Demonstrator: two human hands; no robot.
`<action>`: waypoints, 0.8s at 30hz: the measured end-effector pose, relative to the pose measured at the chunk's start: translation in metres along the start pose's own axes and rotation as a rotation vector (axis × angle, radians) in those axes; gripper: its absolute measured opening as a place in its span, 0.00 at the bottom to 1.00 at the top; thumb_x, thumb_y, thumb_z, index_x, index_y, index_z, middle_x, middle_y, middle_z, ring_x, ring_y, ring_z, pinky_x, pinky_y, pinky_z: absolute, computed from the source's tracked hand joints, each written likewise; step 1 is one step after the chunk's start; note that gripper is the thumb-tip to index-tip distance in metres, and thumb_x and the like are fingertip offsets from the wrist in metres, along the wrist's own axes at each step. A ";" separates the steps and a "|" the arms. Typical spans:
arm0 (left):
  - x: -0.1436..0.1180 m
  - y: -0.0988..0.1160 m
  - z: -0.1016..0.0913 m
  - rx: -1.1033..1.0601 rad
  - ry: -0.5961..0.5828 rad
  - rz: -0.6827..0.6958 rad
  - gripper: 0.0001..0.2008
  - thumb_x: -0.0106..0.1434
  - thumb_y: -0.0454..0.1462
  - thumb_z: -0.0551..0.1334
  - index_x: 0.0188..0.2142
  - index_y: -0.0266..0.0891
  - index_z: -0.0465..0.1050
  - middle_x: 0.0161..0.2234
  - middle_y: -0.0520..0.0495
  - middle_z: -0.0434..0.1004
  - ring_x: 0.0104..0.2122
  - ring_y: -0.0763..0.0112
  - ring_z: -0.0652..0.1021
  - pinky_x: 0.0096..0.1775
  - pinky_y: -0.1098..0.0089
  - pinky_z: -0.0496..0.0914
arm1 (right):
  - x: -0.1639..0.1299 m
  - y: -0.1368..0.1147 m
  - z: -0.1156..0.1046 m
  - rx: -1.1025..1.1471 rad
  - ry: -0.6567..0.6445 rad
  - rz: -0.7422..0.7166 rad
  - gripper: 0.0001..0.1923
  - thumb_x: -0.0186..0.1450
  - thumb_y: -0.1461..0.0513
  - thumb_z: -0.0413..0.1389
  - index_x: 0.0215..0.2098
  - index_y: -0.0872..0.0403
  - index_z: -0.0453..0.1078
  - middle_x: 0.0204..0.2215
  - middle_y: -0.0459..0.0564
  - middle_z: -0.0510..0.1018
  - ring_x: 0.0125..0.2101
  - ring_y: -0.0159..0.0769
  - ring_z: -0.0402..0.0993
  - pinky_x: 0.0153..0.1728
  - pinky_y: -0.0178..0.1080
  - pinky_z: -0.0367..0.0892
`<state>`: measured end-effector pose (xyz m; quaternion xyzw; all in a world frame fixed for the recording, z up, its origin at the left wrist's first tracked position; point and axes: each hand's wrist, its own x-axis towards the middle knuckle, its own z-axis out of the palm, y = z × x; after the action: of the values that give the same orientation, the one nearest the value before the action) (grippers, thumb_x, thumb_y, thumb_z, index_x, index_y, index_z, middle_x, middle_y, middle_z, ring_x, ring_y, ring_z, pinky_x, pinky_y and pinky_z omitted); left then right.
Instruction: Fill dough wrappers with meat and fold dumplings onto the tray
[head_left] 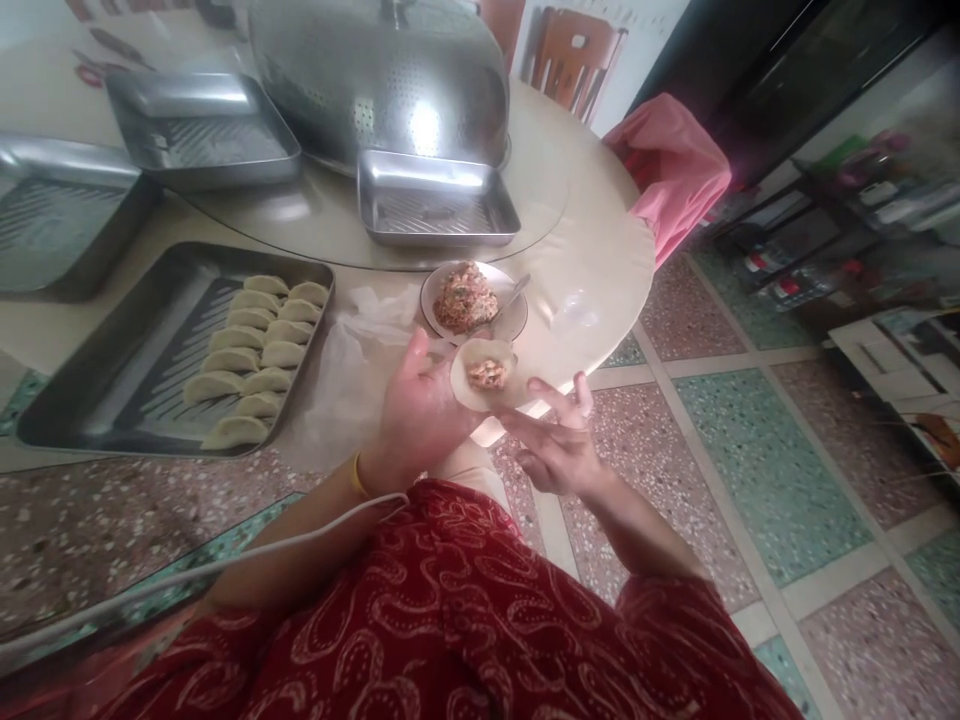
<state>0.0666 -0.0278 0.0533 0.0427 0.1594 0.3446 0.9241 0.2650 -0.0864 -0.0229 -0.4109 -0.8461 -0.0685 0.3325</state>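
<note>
Left hand (420, 405) cups a round, pale dough wrapper (484, 375), lying flat and open-face up, with one lump of minced filling at its centre. Right hand (559, 445) holds nothing, fingers loosely spread, fingertips touching the wrapper's edge. Just beyond: bowl of filling (472, 300). Steel tray (82, 410) on the surface holds about thirteen crescent dumplings (255, 355).

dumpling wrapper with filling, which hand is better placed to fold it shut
Right hand: the left hand cradles the round pale dough wrapper from below, so it is occupied, while the right's fingers sit free at the wrapper's edge.
</note>
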 end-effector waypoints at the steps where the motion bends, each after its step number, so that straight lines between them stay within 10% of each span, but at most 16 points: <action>1: -0.001 0.001 -0.001 0.003 -0.002 -0.012 0.37 0.69 0.60 0.42 0.63 0.37 0.63 0.58 0.37 0.73 0.61 0.45 0.70 0.57 0.49 0.67 | -0.002 0.001 0.000 -0.024 0.030 -0.032 0.22 0.68 0.54 0.51 0.61 0.33 0.63 0.52 0.34 0.79 0.65 0.39 0.62 0.73 0.52 0.28; 13: -0.003 0.002 0.007 0.073 0.098 0.001 0.41 0.68 0.60 0.41 0.66 0.31 0.56 0.58 0.33 0.72 0.63 0.47 0.66 0.63 0.50 0.59 | -0.005 0.014 0.002 -0.095 0.240 -0.087 0.22 0.69 0.54 0.50 0.61 0.37 0.64 0.49 0.39 0.81 0.66 0.38 0.60 0.73 0.54 0.34; 24: -0.001 0.001 -0.008 0.083 -0.052 -0.044 0.41 0.68 0.60 0.43 0.69 0.34 0.52 0.54 0.35 0.75 0.55 0.51 0.75 0.58 0.53 0.65 | 0.003 0.019 0.003 -0.178 0.196 0.094 0.22 0.72 0.50 0.40 0.58 0.39 0.67 0.47 0.41 0.81 0.65 0.43 0.61 0.72 0.57 0.38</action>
<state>0.0626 -0.0276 0.0457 0.0867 0.1504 0.3162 0.9327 0.2761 -0.0713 -0.0267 -0.4693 -0.7799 -0.1677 0.3787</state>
